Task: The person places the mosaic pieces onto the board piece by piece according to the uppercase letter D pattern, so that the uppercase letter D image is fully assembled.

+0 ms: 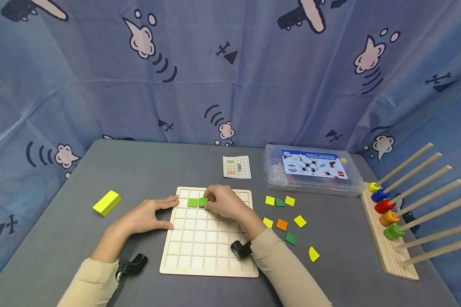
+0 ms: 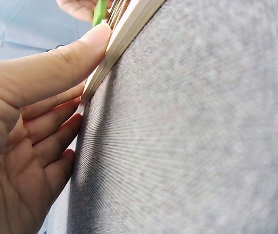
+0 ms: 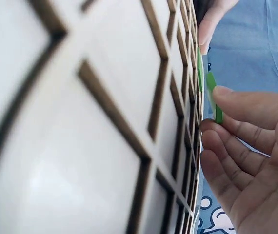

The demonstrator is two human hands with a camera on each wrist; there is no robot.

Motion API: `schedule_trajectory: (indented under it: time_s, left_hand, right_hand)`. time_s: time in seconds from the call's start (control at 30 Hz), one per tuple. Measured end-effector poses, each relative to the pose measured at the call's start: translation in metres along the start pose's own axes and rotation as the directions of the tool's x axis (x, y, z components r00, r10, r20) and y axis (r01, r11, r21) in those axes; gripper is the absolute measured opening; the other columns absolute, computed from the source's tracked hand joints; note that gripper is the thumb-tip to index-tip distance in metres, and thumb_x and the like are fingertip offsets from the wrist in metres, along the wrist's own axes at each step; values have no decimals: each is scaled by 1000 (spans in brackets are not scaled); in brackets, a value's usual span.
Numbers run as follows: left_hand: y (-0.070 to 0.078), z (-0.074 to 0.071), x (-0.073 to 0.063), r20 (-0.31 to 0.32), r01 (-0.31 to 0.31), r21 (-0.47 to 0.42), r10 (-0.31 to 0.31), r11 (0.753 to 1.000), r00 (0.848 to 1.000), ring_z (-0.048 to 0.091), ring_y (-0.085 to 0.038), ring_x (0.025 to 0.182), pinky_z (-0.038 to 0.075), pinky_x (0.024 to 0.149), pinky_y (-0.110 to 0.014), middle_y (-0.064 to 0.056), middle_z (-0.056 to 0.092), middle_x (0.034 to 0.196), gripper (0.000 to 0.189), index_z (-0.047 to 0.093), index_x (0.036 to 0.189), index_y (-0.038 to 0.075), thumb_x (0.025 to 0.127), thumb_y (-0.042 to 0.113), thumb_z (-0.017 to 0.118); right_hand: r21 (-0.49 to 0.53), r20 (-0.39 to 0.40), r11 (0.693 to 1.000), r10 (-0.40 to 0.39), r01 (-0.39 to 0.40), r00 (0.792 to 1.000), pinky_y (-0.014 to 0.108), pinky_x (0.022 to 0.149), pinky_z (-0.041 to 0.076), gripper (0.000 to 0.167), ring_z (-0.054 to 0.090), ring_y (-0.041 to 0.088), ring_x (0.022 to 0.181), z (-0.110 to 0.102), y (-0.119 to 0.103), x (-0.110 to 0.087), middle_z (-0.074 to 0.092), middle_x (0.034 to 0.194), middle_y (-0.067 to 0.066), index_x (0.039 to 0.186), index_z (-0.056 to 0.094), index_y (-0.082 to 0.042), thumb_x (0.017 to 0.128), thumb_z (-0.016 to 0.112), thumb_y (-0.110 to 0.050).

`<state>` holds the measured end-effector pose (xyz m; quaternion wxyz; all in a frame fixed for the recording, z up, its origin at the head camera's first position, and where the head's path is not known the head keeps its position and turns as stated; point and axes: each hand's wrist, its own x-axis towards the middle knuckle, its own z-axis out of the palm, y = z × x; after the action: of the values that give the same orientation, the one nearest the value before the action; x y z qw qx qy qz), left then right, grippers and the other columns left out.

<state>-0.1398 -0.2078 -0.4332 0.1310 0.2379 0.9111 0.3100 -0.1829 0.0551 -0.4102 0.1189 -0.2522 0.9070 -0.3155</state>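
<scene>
A wooden grid board (image 1: 184, 265) lies flat on the grey table. One green square tile (image 1: 192, 203) sits in a cell of its second row. Right beside that tile, my right hand (image 1: 226, 202) pinches another green square tile (image 3: 214, 97) between thumb and fingers, tilted close over the board in the right wrist view. My left hand (image 1: 150, 216) touches the board's left edge, thumb and fingers spread and fairly straight. In the left wrist view the left thumb (image 2: 66, 68) rests against the board's rim (image 2: 124, 39).
Right of the board lie several loose tiles: yellow squares (image 1: 300, 221), an orange square (image 1: 282, 224), green pieces (image 1: 290, 238) and a yellow quarter-round (image 1: 313, 254). Behind are a pattern card (image 1: 236, 166) and plastic case (image 1: 311, 183). A peg stand (image 1: 388, 251) is far right, a yellow block (image 1: 107, 203) left.
</scene>
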Motion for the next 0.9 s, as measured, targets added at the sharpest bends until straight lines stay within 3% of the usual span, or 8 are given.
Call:
schedule_trajectory:
  time_s: [0.27, 0.53, 0.9]
  left_hand:
    - [-2, 3, 0, -9, -18, -7, 18, 1000, 1000, 34, -33, 138, 38, 105, -51, -7, 39, 149, 79, 48, 140, 9, 76, 46, 75]
    - [-2, 2, 0, -5, -10, -10, 9, 1000, 1000, 33, -34, 138, 39, 104, -51, -8, 38, 150, 79, 47, 141, 10, 76, 46, 75]
    - [-1, 1, 0, -5, -4, 7, 4, 1000, 1000, 33, -34, 138, 37, 105, -52, -8, 38, 150, 78, 47, 140, 10, 76, 45, 75]
  right_hand:
    - [-118, 3, 993, -20, 20, 1000, 26, 72, 48, 23, 54, 14, 80, 5, -4, -1, 61, 90, 5, 103, 69, -3, 82, 73, -10]
    - [-170, 3, 985, -35, 35, 999, 26, 72, 48, 24, 52, 14, 79, 6, -4, 1, 58, 91, 4, 104, 69, -4, 82, 72, -12]
    - [-129, -7, 991, -41, 40, 999, 31, 78, 49, 25, 56, 18, 84, 5, -4, 2, 60, 93, 9, 103, 70, -1, 79, 75, -8]
